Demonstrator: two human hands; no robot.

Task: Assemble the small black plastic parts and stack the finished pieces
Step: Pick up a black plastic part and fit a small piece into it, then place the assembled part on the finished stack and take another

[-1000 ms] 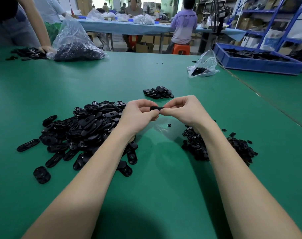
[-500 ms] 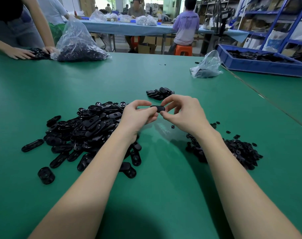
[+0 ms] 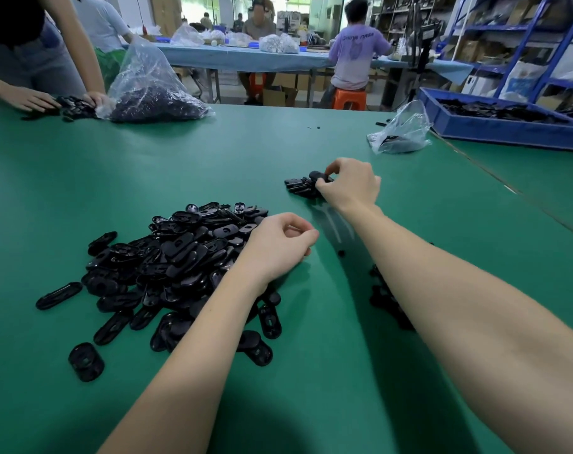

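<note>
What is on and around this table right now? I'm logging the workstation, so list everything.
oval parts pile: many, black, table left of centre
finished stack: several, black, ahead of centre
small parts pile: many, black, partly hidden by right forearm
large bag: one, clear, far left
small bag: one, clear, far right
bin: one, blue, right
table: one, green
stool: one, orange, behind table
left hand: loosely curled, holds nothing, beside oval pile
right hand: holds a black piece at the stack
</note>
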